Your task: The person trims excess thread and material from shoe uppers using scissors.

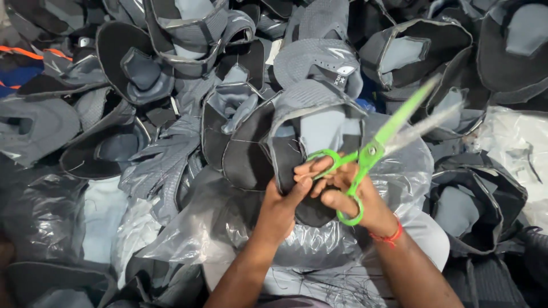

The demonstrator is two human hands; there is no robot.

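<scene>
I see a heap of grey and black shoe uppers [171, 85] filling the far half of the view from the left edge to the right. Nearer me, clear plastic bags [194, 234] lie crumpled over the lap, and more plastic [514, 142] sits at the right edge. On top of the bags, at the middle, is one upper [285, 148], grey outside, black-lined inside, its near rim pinched by both hands. My left hand [282, 202] is closed on that rim, thumb on top. My right hand [354, 197], a red thread at the wrist, grips green scissors [371, 151] through the loops; the blades are blurred and spread apart, pointing toward the far right.
</scene>
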